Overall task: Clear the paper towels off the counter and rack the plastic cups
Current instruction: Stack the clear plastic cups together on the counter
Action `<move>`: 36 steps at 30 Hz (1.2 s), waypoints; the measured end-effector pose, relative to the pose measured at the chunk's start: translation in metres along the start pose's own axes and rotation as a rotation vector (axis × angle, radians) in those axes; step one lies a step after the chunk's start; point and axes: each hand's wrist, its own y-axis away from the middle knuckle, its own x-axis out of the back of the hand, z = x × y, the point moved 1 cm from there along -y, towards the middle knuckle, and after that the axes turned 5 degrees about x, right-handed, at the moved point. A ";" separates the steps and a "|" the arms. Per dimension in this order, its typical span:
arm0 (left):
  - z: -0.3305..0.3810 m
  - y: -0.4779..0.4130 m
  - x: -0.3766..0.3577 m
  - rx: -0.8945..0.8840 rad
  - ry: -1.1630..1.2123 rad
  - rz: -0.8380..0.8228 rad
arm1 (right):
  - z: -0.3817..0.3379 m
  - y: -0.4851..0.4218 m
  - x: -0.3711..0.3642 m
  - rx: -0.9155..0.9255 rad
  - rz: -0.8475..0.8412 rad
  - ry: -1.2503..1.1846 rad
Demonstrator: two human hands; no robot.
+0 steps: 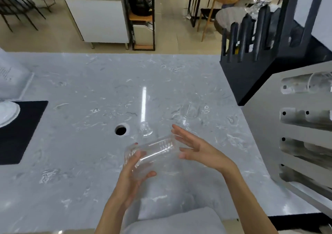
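My left hand (133, 172) grips a clear ribbed plastic cup (152, 150), held on its side above the grey marble counter (86, 162). My right hand (194, 147) is open, fingers spread, just right of the cup's far end and touching or nearly touching it. A second clear cup (145, 129) stands on the counter behind my hands, and a third faint clear cup (191, 110) stands farther right. The white slotted rack (265, 111) rises at the right edge; one clear cup (318, 84) lies in its top slot. No paper towels show.
A round hole (120, 130) is cut into the counter left of the cups. A black mat (25, 126) with a white plate (8, 113) lies at the left edge. A black pronged holder (255, 70) sits behind the rack.
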 end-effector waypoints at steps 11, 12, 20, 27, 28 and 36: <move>0.021 0.041 0.092 -0.204 0.210 0.350 | 0.029 -0.144 -0.068 -0.023 -0.120 0.773; 0.021 0.040 0.096 -0.215 0.200 0.364 | 0.037 -0.143 -0.073 -0.004 -0.090 0.764; 0.021 0.013 0.090 -0.123 0.099 0.285 | 0.070 -0.080 -0.049 0.072 0.279 0.731; 0.024 -0.022 0.044 -0.002 -0.068 0.131 | 0.100 -0.009 -0.014 -0.245 0.618 -0.137; 0.023 -0.025 0.038 0.009 -0.091 0.107 | 0.108 0.003 -0.015 -0.308 0.645 -0.341; 0.006 -0.026 -0.003 0.061 -0.395 -0.001 | 0.128 0.075 -0.049 -0.294 0.876 -0.946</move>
